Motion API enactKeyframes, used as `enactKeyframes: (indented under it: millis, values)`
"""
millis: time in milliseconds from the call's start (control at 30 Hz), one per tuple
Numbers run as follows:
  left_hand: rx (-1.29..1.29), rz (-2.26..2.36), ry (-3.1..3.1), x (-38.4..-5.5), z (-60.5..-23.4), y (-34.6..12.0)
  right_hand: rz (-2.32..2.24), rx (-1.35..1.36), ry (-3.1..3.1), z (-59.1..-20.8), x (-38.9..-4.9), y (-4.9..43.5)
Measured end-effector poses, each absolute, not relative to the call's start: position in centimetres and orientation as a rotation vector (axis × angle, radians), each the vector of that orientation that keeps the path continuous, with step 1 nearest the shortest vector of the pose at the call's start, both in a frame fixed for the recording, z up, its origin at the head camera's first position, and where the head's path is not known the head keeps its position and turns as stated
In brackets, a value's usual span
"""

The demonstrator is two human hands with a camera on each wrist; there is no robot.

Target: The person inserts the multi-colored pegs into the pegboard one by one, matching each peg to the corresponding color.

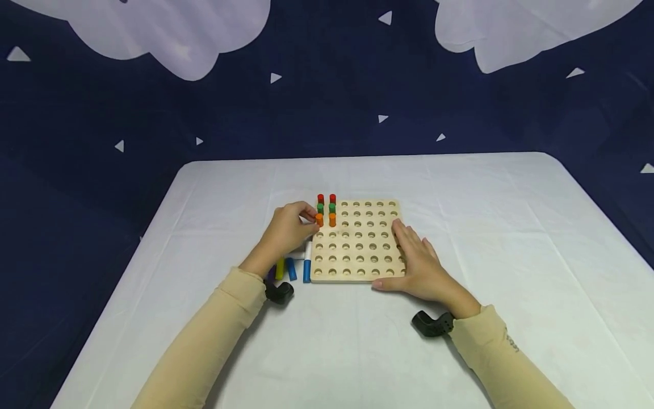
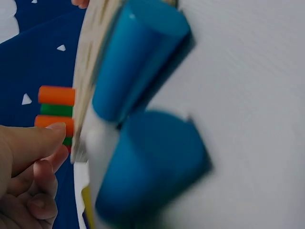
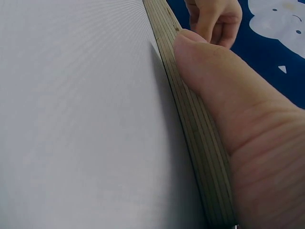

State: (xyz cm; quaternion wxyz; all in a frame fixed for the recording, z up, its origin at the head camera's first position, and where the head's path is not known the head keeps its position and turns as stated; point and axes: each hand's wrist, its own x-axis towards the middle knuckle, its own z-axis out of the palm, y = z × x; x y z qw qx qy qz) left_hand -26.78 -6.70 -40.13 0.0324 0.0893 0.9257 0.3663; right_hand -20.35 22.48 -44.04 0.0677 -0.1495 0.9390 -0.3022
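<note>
A wooden pegboard [image 1: 339, 253] lies flat on the table, with upright pegs at its far left corner. They stand as pairs: red pegs [image 1: 332, 198], green pegs [image 1: 332, 208] and orange pegs. My left hand [image 1: 290, 230] reaches in from the board's left side and pinches the left orange peg [image 1: 319, 220], which stands beside another orange peg [image 1: 332, 220]. In the left wrist view the thumb [image 2: 52, 133] lies against that peg. My right hand [image 1: 426, 275] rests along the board's right edge, fingers extended, its thumb [image 3: 205, 62] at the front edge.
Loose pegs lie left of the board: a blue peg [image 1: 306, 271] and a white peg [image 1: 309, 250] beside its edge, another blue peg [image 1: 291, 268], a yellow peg [image 1: 279, 268] and a partly hidden purple one. A white cloth [image 1: 347, 352] covers the table.
</note>
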Motion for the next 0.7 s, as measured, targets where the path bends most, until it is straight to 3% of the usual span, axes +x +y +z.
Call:
enactKeyframes:
  millis: [333, 700]
  values:
    - [0.254, 1.005, 2.842, -24.7, -40.0, -10.4, -0.907, -0.46, 2.832, -44.1, -20.5, 22.4]
    - [0.262, 0.782, 2.84, -24.4, -39.8, -10.0, -0.915, -0.468, 2.827, -44.2, -20.5, 22.4]
